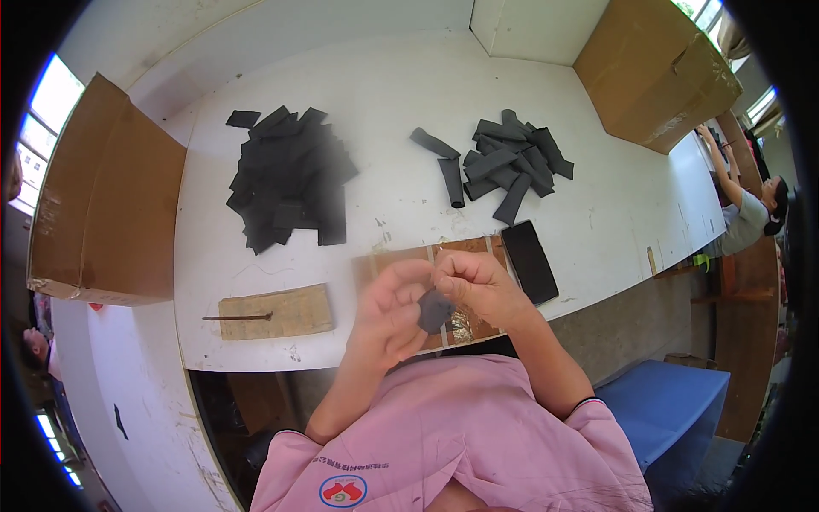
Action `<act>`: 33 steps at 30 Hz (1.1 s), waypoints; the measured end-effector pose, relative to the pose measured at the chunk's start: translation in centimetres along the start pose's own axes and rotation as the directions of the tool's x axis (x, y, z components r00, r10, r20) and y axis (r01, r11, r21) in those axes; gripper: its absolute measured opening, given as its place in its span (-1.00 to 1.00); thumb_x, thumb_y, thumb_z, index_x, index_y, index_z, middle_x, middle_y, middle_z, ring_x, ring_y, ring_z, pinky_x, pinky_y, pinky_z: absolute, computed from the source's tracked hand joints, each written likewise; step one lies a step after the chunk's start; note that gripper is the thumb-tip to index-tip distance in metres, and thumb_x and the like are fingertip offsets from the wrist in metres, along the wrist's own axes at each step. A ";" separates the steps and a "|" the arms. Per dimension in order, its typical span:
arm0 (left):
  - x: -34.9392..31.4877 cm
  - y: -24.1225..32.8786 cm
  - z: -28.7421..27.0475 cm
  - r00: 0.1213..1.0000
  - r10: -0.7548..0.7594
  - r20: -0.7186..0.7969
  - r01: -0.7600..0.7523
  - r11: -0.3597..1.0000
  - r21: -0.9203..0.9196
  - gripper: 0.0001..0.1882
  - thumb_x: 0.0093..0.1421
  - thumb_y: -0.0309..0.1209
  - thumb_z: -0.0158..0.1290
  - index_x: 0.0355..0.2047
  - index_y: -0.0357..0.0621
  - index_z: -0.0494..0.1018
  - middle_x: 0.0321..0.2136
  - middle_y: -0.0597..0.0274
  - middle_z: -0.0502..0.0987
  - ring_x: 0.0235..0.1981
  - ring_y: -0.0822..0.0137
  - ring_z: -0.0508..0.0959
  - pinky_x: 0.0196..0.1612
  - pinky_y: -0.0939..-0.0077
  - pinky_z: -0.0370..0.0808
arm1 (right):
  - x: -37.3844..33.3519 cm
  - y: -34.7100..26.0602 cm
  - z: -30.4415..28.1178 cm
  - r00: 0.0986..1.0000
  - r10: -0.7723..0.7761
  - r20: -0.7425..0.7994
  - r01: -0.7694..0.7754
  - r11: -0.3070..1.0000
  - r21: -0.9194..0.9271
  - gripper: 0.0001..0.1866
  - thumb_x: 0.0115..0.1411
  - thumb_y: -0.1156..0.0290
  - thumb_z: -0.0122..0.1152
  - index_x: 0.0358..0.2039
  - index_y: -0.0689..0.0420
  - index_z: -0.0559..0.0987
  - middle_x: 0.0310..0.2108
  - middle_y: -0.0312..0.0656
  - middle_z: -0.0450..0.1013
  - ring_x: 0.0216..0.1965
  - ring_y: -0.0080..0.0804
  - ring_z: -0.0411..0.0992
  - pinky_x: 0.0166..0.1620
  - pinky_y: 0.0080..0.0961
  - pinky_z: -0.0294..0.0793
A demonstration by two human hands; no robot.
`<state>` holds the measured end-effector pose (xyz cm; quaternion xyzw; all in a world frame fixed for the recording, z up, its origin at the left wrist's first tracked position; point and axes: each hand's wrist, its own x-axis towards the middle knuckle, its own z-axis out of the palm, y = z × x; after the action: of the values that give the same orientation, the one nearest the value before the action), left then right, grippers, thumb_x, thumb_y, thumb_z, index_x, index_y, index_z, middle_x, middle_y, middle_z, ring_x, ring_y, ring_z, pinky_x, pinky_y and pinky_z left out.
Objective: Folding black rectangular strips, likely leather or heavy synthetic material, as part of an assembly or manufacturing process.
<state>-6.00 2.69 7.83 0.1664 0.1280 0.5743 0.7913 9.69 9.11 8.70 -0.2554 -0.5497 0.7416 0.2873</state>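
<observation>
My left hand (394, 311) and my right hand (479, 286) meet above a brown board with pale strips (371, 266) at the table's near edge. A small dark grey piece of sheet material (435, 312) hangs between them, its upper part hidden by my fingers. The thumb and fingertips of my right hand are pinched together at its top. My left hand's fingers curl round its left side, slightly blurred. Beyond, to the left, lies a heap of flat black pieces (290, 175). A pile of rolled or folded black pieces (512, 162) lies at the far right.
A black rectangular object like a phone (530, 261) lies right of the board. To the left, a spike (243, 317) rests on a tan block (299, 311). Cardboard boxes stand left (111, 205) and far right (657, 72). A blue stool (674, 401) is beside me; another person (751, 218) works at right.
</observation>
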 end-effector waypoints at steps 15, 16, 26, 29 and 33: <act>0.9 -0.1 0.0 0.845 0.419 0.332 -0.317 -0.109 0.942 -0.81 0.03 -0.53 0.00 -0.30 -0.30 0.39 -0.39 0.11 0.47 -0.31 0.35 0.43 -0.22 0.58 0.33 | -0.4 2.6 -1.3 0.973 0.056 -0.226 -0.110 0.966 -0.233 -0.84 0.08 0.37 0.01 -0.51 0.20 0.41 -0.58 -0.35 0.30 -0.53 -0.67 0.23 -0.45 -0.71 0.24; 1.0 -0.1 -0.1 0.830 0.404 0.385 -0.377 -0.102 0.921 -0.85 0.03 -0.54 0.00 -0.35 -0.30 0.41 -0.36 0.07 0.47 -0.29 0.31 0.43 -0.21 0.54 0.33 | -0.6 2.4 -1.2 0.973 0.057 -0.225 -0.112 0.965 -0.239 -0.84 0.08 0.37 0.01 -0.51 0.20 0.41 -0.58 -0.35 0.30 -0.53 -0.67 0.23 -0.45 -0.71 0.24; 0.2 -1.5 0.0 0.813 0.583 0.007 -0.357 0.489 0.796 -0.89 0.04 -0.67 -0.14 -0.43 -0.32 0.38 -0.34 0.10 0.45 -0.29 0.36 0.43 -0.23 0.56 0.39 | -0.9 -0.3 0.2 0.931 -0.309 0.193 0.230 0.086 -0.969 -0.79 -0.13 0.34 0.17 -0.54 0.21 0.41 -0.55 -0.21 0.30 -0.48 -0.26 0.32 -0.47 -0.42 0.31; 0.3 -2.8 -2.6 0.906 0.420 -0.055 -0.261 0.657 0.707 -0.88 0.07 -0.64 -0.14 -0.37 -0.33 0.37 -0.29 0.11 0.42 -0.27 0.36 0.42 -0.21 0.55 0.39 | -1.2 3.0 -0.1 0.926 -0.376 0.033 0.154 0.298 -0.942 -0.82 -0.12 0.32 0.15 -0.65 0.13 0.39 -0.64 -0.28 0.29 -0.50 -0.36 0.33 -0.49 -0.45 0.32; 1.3 -1.5 0.7 0.908 0.414 -0.065 -0.288 0.731 0.618 -0.85 0.04 -0.63 -0.09 -0.34 -0.32 0.37 -0.29 0.13 0.42 -0.27 0.37 0.42 -0.21 0.58 0.38 | -1.5 3.5 -0.1 0.927 -0.374 -0.014 0.118 0.329 -0.937 -0.84 -0.14 0.34 0.16 -0.62 0.12 0.40 -0.63 -0.27 0.30 -0.54 -0.35 0.33 -0.52 -0.44 0.32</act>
<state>-4.00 3.43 7.88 0.3691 0.3459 0.6579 0.5580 10.30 7.31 5.42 -0.3676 -0.8643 0.2185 0.2649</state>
